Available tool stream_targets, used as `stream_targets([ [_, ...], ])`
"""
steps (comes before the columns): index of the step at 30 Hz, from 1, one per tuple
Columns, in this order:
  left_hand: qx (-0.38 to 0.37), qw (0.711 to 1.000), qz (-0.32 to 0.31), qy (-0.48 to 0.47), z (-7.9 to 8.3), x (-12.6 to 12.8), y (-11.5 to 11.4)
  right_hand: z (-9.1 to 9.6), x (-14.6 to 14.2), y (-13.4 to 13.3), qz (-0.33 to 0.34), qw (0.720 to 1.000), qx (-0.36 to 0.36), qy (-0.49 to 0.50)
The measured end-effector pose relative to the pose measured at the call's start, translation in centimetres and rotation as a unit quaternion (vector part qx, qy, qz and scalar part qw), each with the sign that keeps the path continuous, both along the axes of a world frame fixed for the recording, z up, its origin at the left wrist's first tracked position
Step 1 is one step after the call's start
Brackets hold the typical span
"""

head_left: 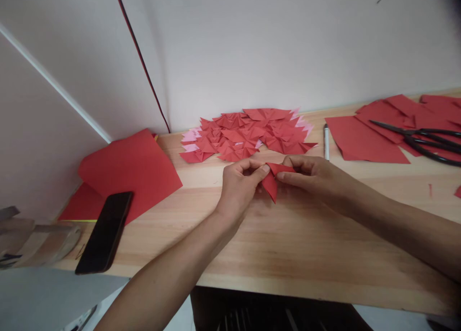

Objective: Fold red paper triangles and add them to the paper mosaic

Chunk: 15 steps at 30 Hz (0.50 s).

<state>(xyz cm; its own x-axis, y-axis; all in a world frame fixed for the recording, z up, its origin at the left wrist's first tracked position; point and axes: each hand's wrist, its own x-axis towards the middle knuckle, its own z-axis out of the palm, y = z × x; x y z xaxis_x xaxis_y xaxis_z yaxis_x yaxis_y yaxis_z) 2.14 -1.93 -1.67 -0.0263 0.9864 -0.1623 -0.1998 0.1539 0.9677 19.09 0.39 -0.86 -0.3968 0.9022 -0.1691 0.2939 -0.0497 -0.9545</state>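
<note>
A small piece of folded red paper (270, 183) is held just above the wooden table, one pointed flap hanging down toward me. My left hand (240, 184) pinches its upper left part between thumb and fingers. On the other side, my right hand (306, 173) grips the right-hand flap, thumb in front and fingers behind. Parts of the paper are hidden under my fingertips. Right behind my hands lies a pile of folded red and pink paper pieces (237, 135), overlapping against the wall.
Large red sheets (133, 168) lie at the left, a black phone (105, 232) partly on them. A white pen (326, 143) rests near cut red paper squares (367, 140) at the right. Black-handled scissors (425, 140) lie on those squares. The table's front edge (273, 292) is near me.
</note>
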Motion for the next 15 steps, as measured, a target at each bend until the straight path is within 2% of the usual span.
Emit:
stream_targets([
  [8, 0.014, 0.999, -0.031, 0.014, 0.06, -0.37, 0.37, 0.05, 0.08, 0.07, -0.012, 0.999, -0.047, 0.016],
  [15, 0.02, 0.997, -0.063, 0.03, 0.4, -0.77, 0.6, -0.34, 0.42, 0.46, 0.008, 0.996, -0.077, 0.05],
])
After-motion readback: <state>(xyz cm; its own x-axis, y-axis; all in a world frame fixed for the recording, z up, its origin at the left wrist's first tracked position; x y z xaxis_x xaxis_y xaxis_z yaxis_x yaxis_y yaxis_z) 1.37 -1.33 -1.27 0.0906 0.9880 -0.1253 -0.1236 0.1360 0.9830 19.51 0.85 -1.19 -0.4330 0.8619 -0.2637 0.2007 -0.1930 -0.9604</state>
